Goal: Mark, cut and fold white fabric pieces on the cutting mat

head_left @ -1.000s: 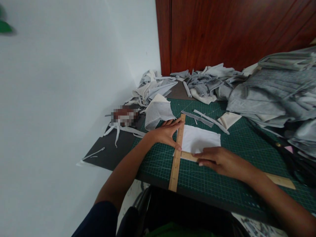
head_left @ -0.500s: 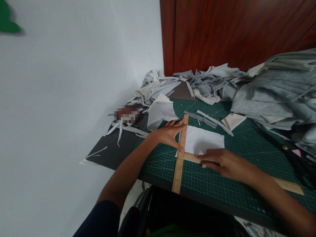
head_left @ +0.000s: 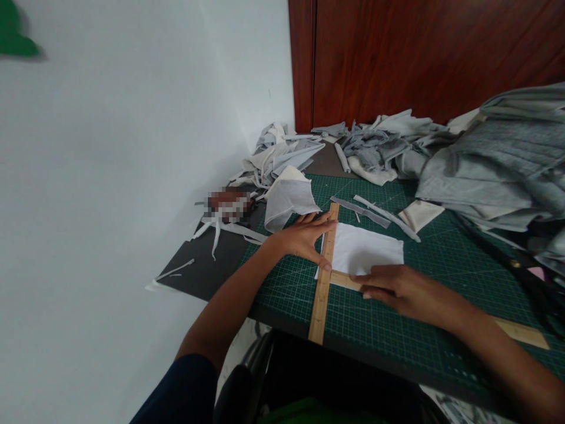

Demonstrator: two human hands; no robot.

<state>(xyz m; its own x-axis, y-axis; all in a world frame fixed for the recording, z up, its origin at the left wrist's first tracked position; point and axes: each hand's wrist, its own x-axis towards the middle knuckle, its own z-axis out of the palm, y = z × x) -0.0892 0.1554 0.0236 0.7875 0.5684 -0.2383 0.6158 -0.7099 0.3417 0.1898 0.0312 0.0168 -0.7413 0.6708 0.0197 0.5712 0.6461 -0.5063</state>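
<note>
A white piece of cloth (head_left: 364,244) lies flat on a green cutting mat (head_left: 282,294). One wooden ruler (head_left: 318,318) runs across its left edge. My left hand (head_left: 304,237) presses that ruler down, its thumb and fingers spread along it. A second wooden ruler (head_left: 346,280) lies along the cloth's near edge, with its end at the first one. On it rests my right hand (head_left: 388,287), index finger extended and the others curled round the ruler's edge. My right forearm hides the middle of this ruler; its far end shows at the right.
Black scissors (head_left: 514,265) lie at the right beside a big heap of grey cloth (head_left: 489,159). Fabric scraps (head_left: 282,156) pile up by the wall. Cut strips (head_left: 386,217) and a folded cream piece (head_left: 420,215) are beyond the white cloth. A red-brown door (head_left: 397,59) stands behind.
The whole view has shifted very slightly. Both hands, the rulers and the white cloth keep their places relative to one another.
</note>
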